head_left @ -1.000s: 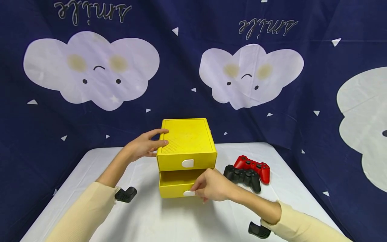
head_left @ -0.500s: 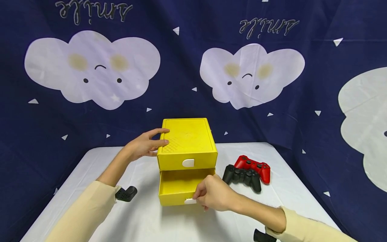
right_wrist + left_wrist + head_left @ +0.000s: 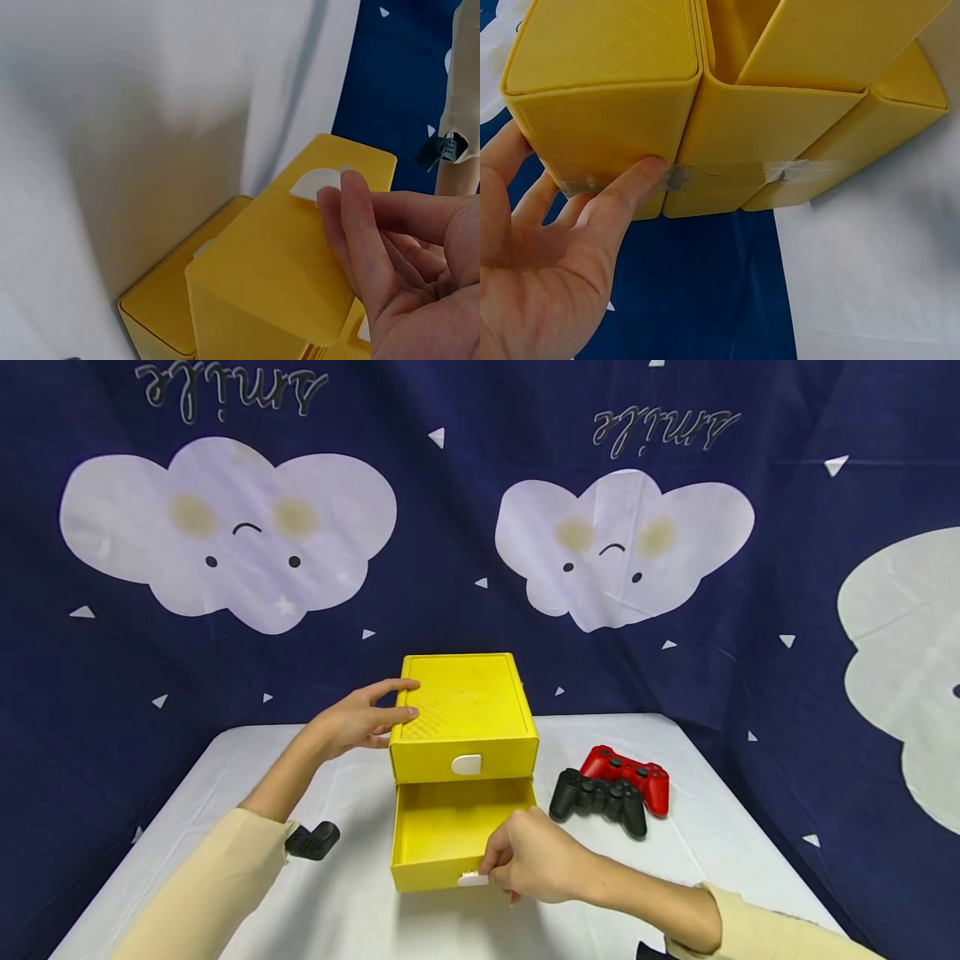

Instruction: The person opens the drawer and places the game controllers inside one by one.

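A yellow drawer cabinet (image 3: 480,702) stands on the table, with three stacked tiers showing in the left wrist view. Its middle drawer (image 3: 427,877) is pulled far out, and the visible inside is bare yellow plastic. My right hand (image 3: 542,860) pinches the drawer's white handle (image 3: 311,184) between thumb and fingers, covering part of it. On the other side, my left hand (image 3: 348,724) lies against the cabinet's upper left edge, fingers fairly straight, two of them reaching onto the top. Clear tape (image 3: 679,177) runs across that side. The bottom tier is hidden in the head view.
To the cabinet's right lie a black game controller (image 3: 600,800) and a red game controller (image 3: 637,774), the black one overlapping the red. Both are close to my right forearm. A dark blue cloth (image 3: 442,527) with printed clouds hangs behind the white-covered table (image 3: 345,893).
My right hand has drawn the middle drawer steadily out toward me, so more of its inside shows. The left hand and the cabinet body have stayed in place.
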{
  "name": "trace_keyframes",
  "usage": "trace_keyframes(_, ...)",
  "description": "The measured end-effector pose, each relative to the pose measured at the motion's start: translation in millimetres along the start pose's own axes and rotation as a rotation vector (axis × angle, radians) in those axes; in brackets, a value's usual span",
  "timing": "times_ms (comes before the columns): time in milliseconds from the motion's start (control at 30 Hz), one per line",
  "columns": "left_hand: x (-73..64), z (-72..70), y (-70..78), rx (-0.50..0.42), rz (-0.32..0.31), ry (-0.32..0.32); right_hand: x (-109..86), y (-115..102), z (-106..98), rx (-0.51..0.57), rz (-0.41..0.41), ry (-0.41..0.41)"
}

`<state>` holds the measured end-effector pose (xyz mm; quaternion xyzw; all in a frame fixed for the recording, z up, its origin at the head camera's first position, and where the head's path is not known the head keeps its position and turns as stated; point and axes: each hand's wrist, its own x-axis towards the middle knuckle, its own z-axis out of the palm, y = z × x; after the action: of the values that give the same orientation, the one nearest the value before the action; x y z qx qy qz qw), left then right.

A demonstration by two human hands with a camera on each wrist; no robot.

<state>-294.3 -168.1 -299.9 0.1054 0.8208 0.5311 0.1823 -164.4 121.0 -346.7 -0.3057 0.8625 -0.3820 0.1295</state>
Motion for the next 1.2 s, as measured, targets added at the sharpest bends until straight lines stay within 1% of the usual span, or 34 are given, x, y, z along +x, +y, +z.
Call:
trace_keyframes(100, -0.4, 0.0, 0.4, -0.008, -0.001, -0.001, 0.4, -0.9, -1.8, 0.007, 0.005, -0.02)
trace_keyframes(200, -1.4, -0.6, 0.2, -0.011, -0.006, 0.002, 0.7, -2.3, -4.1, 0.021, 0.031, -0.058)
trace_keyframes(333, -3.8, 2.2, 0.0, -0.01, -0.005, 0.004, -2.7, -4.3, -6.5, 0.033, 0.064, -0.099)
trace_keyframes(467, -5.4, 6.1, -0.1, -0.005, 0.0, 0.005, -6.7, -6.5, -6.6, 0.032, 0.064, -0.109)
trace_keyframes(700, -9.2, 12.5, 1.8, -0.001, -0.006, 0.028, -13.0, -8.4, -6.9, 0.022, 0.055, -0.111)
trace_keyframes(800, -7.0, 9.6, 1.3, -0.002, -0.004, 0.019, -10.9, -10.7, -10.4, 0.024, 0.072, -0.129)
trace_keyframes(933, -4.2, 5.4, 1.2, -0.003, 0.003, 0.007, -6.6, -16.5, -24.1, 0.008, 0.098, -0.135)
trace_keyframes(1033, -1.8, 2.3, 0.8, -0.001, 0.005, 0.0, -1.4, -17.4, -39.5, -0.015, 0.117, -0.115)
trace_keyframes(1133, 0.8, -0.7, -0.1, -0.006, 0.0, -0.004, 4.4, -11.9, -55.3, -0.034, 0.141, -0.106)
trace_keyframes(1200, 1.4, -0.2, -0.4, -0.009, 0.001, -0.001, 5.2, -6.0, -66.2, -0.048, 0.162, -0.109)
